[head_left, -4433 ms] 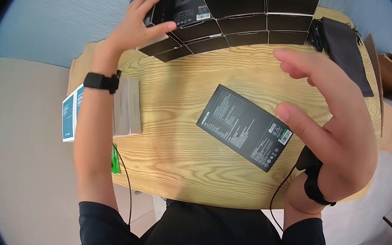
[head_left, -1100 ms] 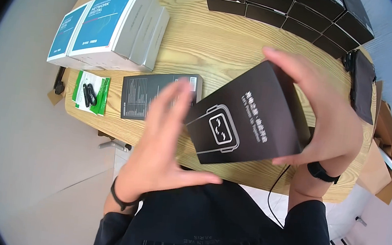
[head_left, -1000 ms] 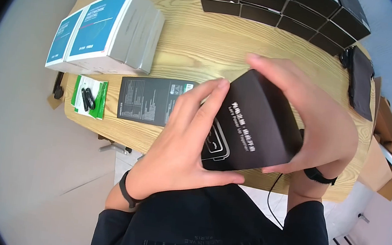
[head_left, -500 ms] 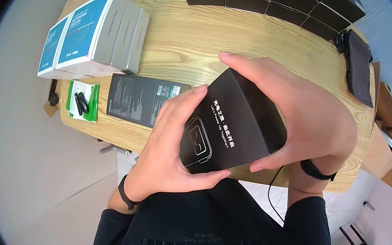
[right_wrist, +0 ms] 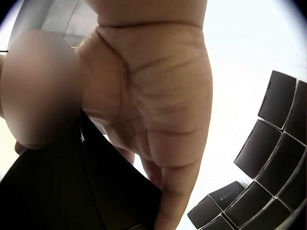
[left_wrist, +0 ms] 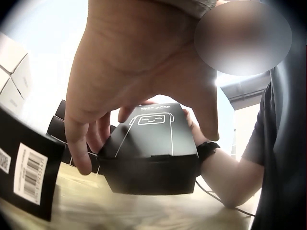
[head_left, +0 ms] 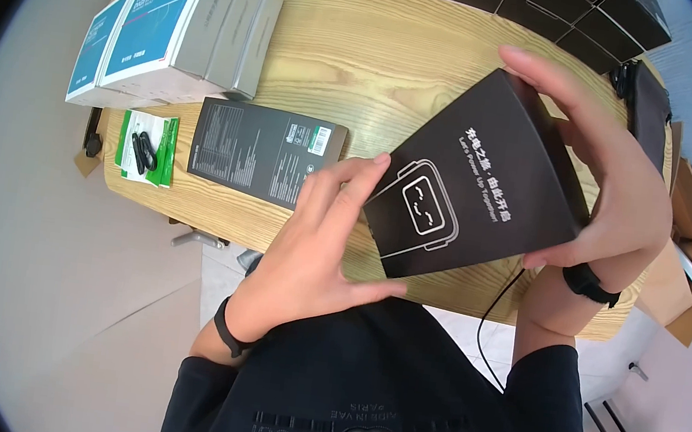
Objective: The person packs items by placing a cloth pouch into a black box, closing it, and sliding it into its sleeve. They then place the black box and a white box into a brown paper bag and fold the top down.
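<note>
A black box with a white smiling-robot drawing and lettering is held tilted over the front of the table. My right hand grips its right end, with fingers over the far edge and thumb at the near corner. At the other end my left hand is spread, index fingertip close to the box's corner and thumb by the lower corner. The left wrist view shows the box's end face between the parted fingers and thumb. Left of it, a printed dark grey box lies flat on the table.
White-and-blue boxes stand at the left, behind a green-and-white packet with a black cable on it. Stacked black boxes line the back. A dark pouch lies at the right edge, near an open carton.
The robot-drawn box has come into my hands from elsewhere, and the grey box now lies further left. Lately the held box shifted right and away from my left hand's grasp.
</note>
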`<control>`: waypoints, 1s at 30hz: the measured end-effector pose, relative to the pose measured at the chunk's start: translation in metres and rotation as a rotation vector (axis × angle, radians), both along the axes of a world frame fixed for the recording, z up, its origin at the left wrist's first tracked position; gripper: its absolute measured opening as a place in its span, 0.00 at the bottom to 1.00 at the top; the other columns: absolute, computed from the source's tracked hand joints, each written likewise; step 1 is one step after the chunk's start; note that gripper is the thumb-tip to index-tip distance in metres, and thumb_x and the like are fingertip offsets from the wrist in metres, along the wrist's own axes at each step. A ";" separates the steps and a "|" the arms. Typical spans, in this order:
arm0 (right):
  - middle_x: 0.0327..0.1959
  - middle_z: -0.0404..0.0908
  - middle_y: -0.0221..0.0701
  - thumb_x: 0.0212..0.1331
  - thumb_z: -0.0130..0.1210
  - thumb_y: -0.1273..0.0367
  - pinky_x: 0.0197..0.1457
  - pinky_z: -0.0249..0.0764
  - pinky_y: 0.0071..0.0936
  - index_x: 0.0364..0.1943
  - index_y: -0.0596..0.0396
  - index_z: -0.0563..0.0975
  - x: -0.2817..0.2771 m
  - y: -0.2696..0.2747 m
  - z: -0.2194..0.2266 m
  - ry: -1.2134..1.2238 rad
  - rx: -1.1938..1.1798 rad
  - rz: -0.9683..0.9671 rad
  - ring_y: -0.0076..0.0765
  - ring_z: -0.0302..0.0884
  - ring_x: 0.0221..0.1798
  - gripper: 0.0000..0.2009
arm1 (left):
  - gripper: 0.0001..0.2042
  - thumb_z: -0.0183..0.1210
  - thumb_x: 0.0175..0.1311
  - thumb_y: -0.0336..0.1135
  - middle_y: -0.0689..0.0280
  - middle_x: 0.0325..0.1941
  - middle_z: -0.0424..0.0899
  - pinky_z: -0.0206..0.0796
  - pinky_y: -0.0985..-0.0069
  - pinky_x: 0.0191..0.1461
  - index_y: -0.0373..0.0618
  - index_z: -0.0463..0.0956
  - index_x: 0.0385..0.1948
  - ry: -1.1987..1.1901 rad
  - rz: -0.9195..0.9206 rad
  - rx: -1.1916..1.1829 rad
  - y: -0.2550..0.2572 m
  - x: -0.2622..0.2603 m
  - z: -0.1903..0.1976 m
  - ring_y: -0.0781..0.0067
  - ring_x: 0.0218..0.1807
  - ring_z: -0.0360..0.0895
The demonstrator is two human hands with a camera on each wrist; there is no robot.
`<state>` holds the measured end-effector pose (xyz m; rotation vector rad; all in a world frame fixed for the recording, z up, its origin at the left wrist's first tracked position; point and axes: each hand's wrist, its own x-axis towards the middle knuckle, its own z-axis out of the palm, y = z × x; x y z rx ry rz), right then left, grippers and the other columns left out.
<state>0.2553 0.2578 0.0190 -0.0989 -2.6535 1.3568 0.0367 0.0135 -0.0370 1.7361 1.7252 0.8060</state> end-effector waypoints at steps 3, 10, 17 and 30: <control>0.77 0.63 0.39 0.25 0.86 0.53 0.73 0.66 0.37 0.77 0.63 0.59 0.003 0.004 0.000 -0.016 -0.004 -0.007 0.40 0.65 0.76 0.67 | 0.58 0.84 0.35 0.40 0.49 0.69 0.67 0.62 0.57 0.72 0.41 0.58 0.75 -0.094 0.043 0.012 0.001 -0.001 -0.007 0.42 0.68 0.66; 0.76 0.66 0.37 0.29 0.84 0.53 0.75 0.62 0.36 0.79 0.60 0.58 0.005 0.025 -0.022 -0.134 0.000 -0.003 0.37 0.65 0.76 0.66 | 0.49 0.78 0.37 0.34 0.48 0.65 0.68 0.66 0.57 0.68 0.43 0.65 0.70 -0.103 0.108 0.093 0.006 0.000 0.000 0.44 0.66 0.68; 0.76 0.65 0.37 0.31 0.82 0.58 0.80 0.56 0.37 0.82 0.54 0.53 -0.007 0.044 -0.057 -0.192 -0.228 -0.052 0.36 0.65 0.76 0.66 | 0.47 0.75 0.38 0.37 0.50 0.64 0.72 0.70 0.61 0.65 0.38 0.65 0.69 0.180 0.067 0.257 0.031 -0.018 0.041 0.52 0.64 0.73; 0.74 0.70 0.33 0.44 0.75 0.61 0.73 0.66 0.45 0.80 0.41 0.60 -0.002 0.036 -0.051 -0.230 -0.138 -0.191 0.42 0.67 0.76 0.52 | 0.42 0.78 0.51 0.37 0.45 0.68 0.70 0.68 0.59 0.70 0.35 0.64 0.67 -0.580 -0.003 0.488 0.092 0.000 0.047 0.55 0.67 0.74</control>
